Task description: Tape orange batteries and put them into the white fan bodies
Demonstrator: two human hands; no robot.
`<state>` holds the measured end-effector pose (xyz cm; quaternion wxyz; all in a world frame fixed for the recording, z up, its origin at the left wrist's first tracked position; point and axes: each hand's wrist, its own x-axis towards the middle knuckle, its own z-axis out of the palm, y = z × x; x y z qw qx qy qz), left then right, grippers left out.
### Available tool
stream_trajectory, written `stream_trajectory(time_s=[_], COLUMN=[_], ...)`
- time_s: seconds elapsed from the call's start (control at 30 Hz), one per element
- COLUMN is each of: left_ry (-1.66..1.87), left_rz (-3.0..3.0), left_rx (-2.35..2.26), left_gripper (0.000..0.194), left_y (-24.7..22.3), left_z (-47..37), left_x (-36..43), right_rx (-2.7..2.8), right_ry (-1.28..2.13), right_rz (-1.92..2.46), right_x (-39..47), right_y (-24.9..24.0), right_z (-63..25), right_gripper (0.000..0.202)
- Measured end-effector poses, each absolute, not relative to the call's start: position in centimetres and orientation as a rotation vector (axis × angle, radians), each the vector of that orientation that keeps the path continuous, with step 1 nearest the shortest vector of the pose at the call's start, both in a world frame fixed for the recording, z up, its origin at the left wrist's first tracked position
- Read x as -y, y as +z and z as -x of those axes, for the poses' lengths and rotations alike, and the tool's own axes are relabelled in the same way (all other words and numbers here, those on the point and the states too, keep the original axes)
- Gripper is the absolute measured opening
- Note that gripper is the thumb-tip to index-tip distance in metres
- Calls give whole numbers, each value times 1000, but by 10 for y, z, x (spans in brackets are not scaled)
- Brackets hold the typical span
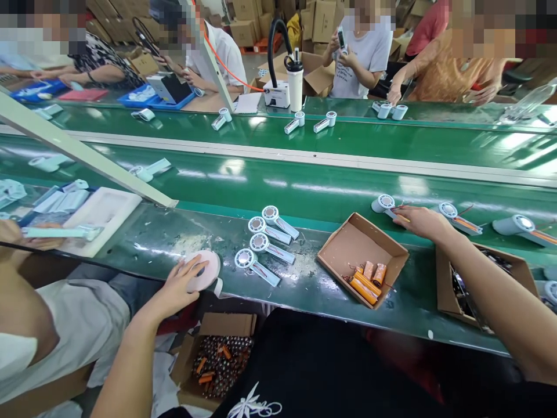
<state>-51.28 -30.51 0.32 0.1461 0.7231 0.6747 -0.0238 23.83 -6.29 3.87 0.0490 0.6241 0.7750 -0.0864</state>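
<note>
My left hand (178, 287) lies with spread fingers on a white roll of tape (204, 271) near the table's front edge. At the right, my right hand (420, 222) reaches over the green belt, its fingers on the handle of a pale blue fan part (385, 203); its fingertips are partly hidden. Several similar fan parts (259, 242) lie side by side on the table between my hands. An open cardboard tray (354, 238) holds several orange batteries (365, 287). Two more fan parts (465, 224) (517, 224) with orange batteries lie on the belt further right.
A cardboard box (446, 284) of dark parts stands under my right forearm. Below the table is a box (228, 325) with batteries. A slanting metal post (87, 154) crosses the left side. A co-worker's hand holds a part at the far left; several people sit across the belt.
</note>
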Motion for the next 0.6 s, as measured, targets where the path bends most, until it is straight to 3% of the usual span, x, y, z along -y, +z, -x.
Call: stream_trajectory(time_s=[0.17, 0.3, 0.4, 0.5, 0.6], left_ry=[91, 216, 417, 871, 1148], left_rz=[-2067, -1983, -1937, -1938, -2102], left_rx=[-2062, -2088, -2118, -2080, -1919], left_gripper=[64, 48, 52, 58, 72], left_y=[1, 9, 31, 54, 60], left_z=[506, 496, 476, 433, 374], left_x=[331, 329, 321, 314, 305], right_rx=[-2320, -2235, -2327, -2679, -2965], right_ry=[-274, -277, -217, -187, -552], right_rz=[-1952, -1680, -1657, -1736, -1783], right_x=[109, 125, 128, 140, 171], right_y=[55, 54, 58, 79, 111], right_z=[-213, -187, -172, -147, -101], right_gripper=[57, 45, 47, 47, 51])
